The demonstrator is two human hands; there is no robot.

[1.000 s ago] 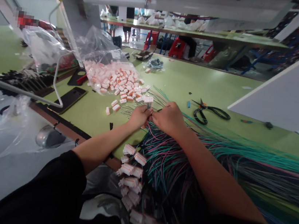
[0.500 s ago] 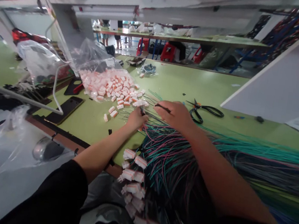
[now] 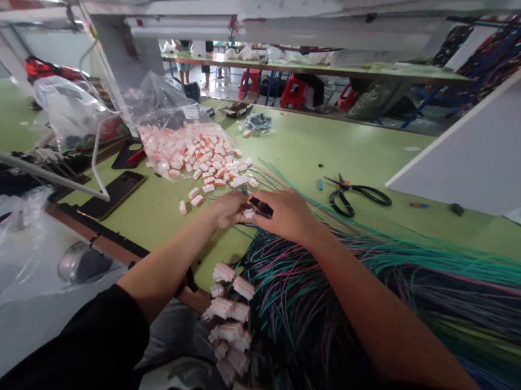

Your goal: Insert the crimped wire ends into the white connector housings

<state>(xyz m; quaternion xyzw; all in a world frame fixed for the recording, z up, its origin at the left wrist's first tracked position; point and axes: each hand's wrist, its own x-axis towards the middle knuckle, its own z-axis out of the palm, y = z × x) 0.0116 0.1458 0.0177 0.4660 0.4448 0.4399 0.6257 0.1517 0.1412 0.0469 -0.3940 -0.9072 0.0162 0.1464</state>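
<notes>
My left hand (image 3: 230, 209) is closed, its fingertips around a small white connector (image 3: 249, 213) that shows between my hands. My right hand (image 3: 289, 217) meets it from the right, fingers bent and pinched. A dark strip (image 3: 261, 207) lies along the right fingers; whether it is a wrap or a tool I cannot tell. What the right fingertips pinch is hidden. Thin wires (image 3: 289, 269), green, pink and dark, run under my right forearm. Just beyond my hands lies a heap of white and orange connectors (image 3: 208, 153), partly inside a clear bag (image 3: 157, 105).
Black-handled scissors (image 3: 356, 193) lie right of my hands, near a small blue piece (image 3: 320, 184). A phone (image 3: 114, 195) rests at left beside a bent white rod (image 3: 98, 148). Wired connectors (image 3: 229, 309) hang at the table's front edge. A grey panel (image 3: 495, 123) stands at right.
My right hand has moved left and down to meet my left hand. The left hand has shifted slightly left and down. The blue piece near the scissors is now uncovered.
</notes>
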